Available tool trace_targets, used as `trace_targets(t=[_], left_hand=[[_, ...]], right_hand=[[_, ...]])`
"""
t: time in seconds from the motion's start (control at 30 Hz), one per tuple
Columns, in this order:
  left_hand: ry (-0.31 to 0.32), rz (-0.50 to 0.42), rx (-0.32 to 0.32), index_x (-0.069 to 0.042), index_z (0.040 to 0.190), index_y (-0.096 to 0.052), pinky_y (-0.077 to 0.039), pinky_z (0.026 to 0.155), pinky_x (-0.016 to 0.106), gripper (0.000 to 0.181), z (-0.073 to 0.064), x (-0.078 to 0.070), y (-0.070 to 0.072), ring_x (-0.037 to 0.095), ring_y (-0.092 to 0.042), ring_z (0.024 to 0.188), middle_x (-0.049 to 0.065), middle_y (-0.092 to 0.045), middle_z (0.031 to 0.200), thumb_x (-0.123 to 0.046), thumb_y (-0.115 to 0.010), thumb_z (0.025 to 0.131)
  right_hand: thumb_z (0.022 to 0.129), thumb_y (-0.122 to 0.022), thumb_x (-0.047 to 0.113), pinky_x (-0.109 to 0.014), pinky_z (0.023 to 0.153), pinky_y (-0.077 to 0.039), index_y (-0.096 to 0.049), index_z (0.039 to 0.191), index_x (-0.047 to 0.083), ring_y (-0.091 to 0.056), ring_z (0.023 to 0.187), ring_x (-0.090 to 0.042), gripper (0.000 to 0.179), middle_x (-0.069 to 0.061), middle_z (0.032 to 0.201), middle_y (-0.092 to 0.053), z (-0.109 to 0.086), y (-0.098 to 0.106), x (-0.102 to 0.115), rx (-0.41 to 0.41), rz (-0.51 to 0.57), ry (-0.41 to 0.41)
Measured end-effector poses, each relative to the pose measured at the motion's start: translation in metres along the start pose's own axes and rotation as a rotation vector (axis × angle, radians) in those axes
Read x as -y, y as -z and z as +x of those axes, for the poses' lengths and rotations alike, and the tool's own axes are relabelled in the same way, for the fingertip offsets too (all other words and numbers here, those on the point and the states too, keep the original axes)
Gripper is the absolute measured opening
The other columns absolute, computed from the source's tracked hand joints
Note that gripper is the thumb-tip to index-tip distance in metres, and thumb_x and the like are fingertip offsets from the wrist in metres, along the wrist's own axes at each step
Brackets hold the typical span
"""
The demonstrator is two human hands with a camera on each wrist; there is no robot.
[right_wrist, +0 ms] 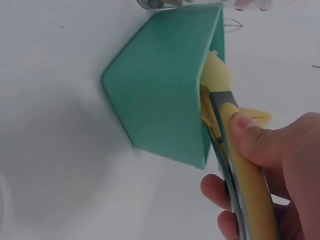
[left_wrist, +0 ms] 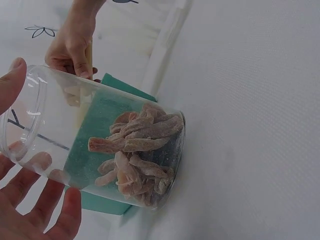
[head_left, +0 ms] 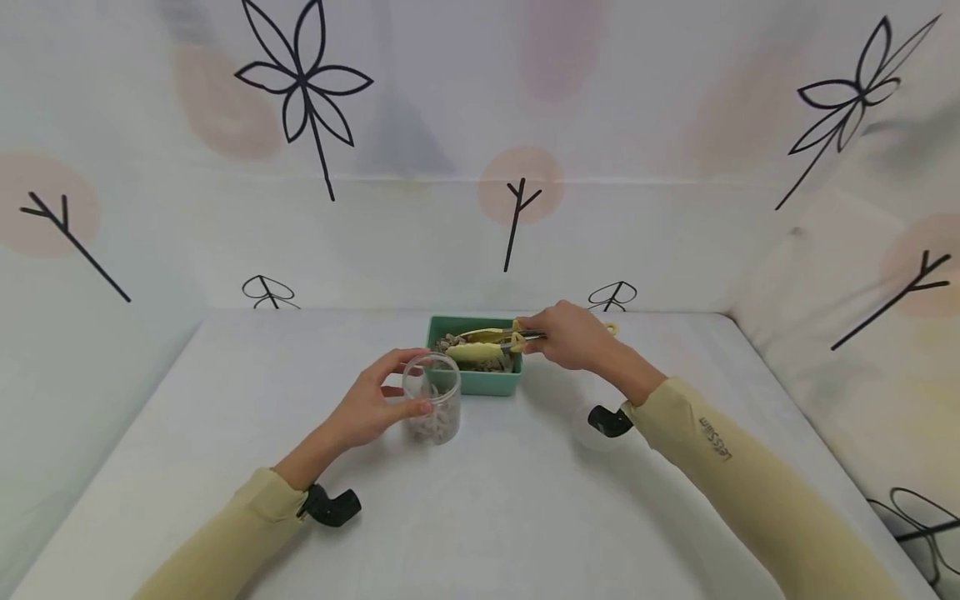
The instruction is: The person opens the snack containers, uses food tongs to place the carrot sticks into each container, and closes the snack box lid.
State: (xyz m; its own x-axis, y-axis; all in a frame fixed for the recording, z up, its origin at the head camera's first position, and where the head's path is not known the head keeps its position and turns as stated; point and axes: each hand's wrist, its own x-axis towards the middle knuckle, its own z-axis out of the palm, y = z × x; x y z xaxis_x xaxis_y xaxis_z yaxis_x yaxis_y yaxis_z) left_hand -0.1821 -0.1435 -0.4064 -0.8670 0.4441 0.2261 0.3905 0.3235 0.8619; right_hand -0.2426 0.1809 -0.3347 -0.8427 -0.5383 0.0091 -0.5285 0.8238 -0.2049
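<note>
Yellow tongs (head_left: pixel 477 352) dip into the green box (head_left: pixel 491 384), near the middle of the tabletop's (head_left: pixel 495 508) far edge.
Our right hand's (head_left: pixel 567 335) fingers grip their handles, presumably keeping skin off the contents; our left hand's (head_left: pixel 369 406) fingers wrap the clear jar (head_left: pixel 432 387) just beside the box, probably steadying it close by. We read what looks like "LetsSlim" on our right sleeve (head_left: pixel 738 475).

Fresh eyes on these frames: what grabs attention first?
The green box near the far edge of the white table, with yellow tongs reaching into it from the right hand. Next, the clear jar at its near left, held by the left hand, brownish pieces heaped at the bottom. Behind, bold black flower drawings.
</note>
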Motion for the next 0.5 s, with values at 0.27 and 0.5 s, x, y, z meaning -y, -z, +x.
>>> trace_targets(t=[0.27,0.5], left_hand=[[0.004,0.008,-0.046,-0.018,0.145,-0.049,-0.05,0.093,0.051,0.069,-0.003,-0.002,-0.004,0.032,-0.051,0.12,0.008,-0.056,0.136,-0.021,-0.082,0.084],[0.011,-0.022,-0.061,-0.016,0.146,-0.049,-0.049,0.094,0.054,0.07,-0.004,0.0,-0.006,0.037,-0.05,0.122,0.009,-0.054,0.137,-0.019,-0.082,0.084]], right_hand=[[0.092,-0.074,0.025,-0.029,0.053,-0.039,-0.061,0.136,0.007,-0.052,0.062,-0.012,0.05,-0.013,0.11,-0.073,-0.013,0.012,-0.008,-0.059,0.039,-0.047],[0.091,-0.074,0.021,-0.029,0.057,-0.041,-0.059,0.137,0.004,-0.054,0.069,-0.014,0.051,-0.014,0.117,-0.07,-0.02,0.02,-0.008,-0.107,0.134,-0.058]])
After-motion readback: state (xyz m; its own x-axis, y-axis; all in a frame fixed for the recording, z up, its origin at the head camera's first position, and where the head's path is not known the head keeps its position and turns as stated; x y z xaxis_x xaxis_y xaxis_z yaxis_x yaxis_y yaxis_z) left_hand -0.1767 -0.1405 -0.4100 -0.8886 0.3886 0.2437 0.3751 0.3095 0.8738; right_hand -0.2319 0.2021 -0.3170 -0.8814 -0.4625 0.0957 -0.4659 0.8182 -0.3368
